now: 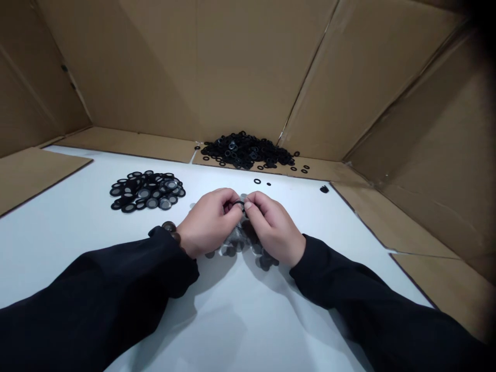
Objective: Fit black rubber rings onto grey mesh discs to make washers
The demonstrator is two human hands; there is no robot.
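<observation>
Between the fingertips of both hands is a small black ring (pixel 241 203), partly covered by the fingers. My left hand (pixel 213 219) pinches its left side, and my right hand (pixel 273 225) pinches its right side. Whether a disc sits inside the ring cannot be made out. Under and around the hands lie several loose grey mesh-like discs (pixel 234 243) on the white table (pixel 217 315). To the left is a pile of black rings with grey centres (pixel 144 193). One loose black ring (pixel 257 181) rests just beyond my right hand.
A heap of black rings (pixel 248 151) lies at the back on a cardboard strip, against the cardboard wall (pixel 232 67). A small dark clump (pixel 324 189) sits near the right edge of the table. Cardboard walls stand on the left and right too.
</observation>
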